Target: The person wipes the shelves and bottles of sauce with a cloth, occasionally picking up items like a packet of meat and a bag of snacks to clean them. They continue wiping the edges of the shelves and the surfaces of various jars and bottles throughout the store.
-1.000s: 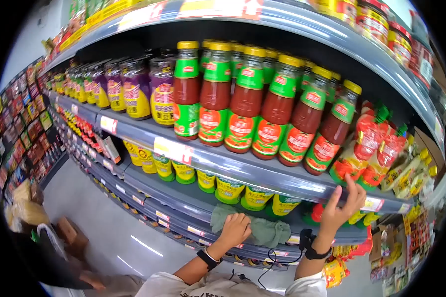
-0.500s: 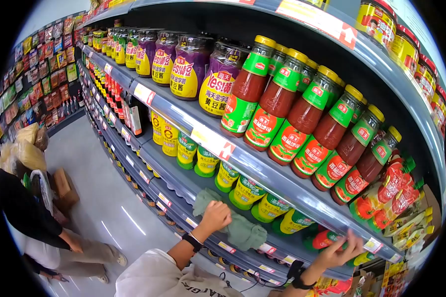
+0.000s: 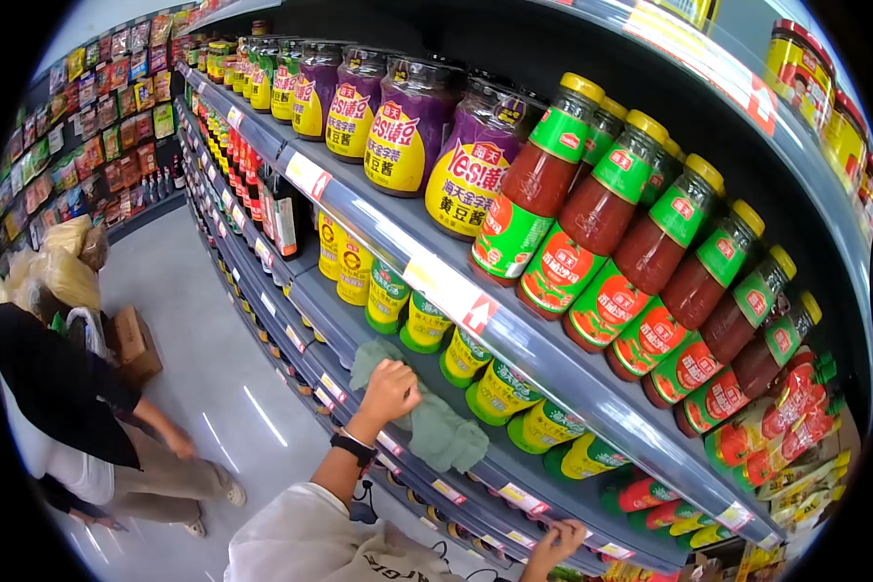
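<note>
The person's left hand (image 3: 390,390) is on a crumpled grey-green fabric cloth (image 3: 444,435) that lies along the front of the lower dark grey metal shelf (image 3: 326,312), its near end hanging over the edge. The left fingers are folded into a fist, with the cloth bunched under them; how much of it they grip is hidden. A black wristband (image 3: 353,446) circles the left wrist.

The right hand (image 3: 556,548) is to the right, close to the shelf front and well apart from the cloth. Its fingers are loosely bent and partly spread, with nothing seen in them; whether they touch the shelf, I cannot tell.

Just behind the cloth stands a row of yellow plastic bottles with green bases (image 3: 502,393). On the shelf above, glass bottles of red sauce with yellow caps (image 3: 597,281) stand on the right, and purple-and-yellow glass jars (image 3: 400,126) on the left. Red pouches (image 3: 784,415) sit at the right end.

On the far left, a person in a black top (image 3: 53,378) stands near a brown cardboard box (image 3: 134,346).
</note>
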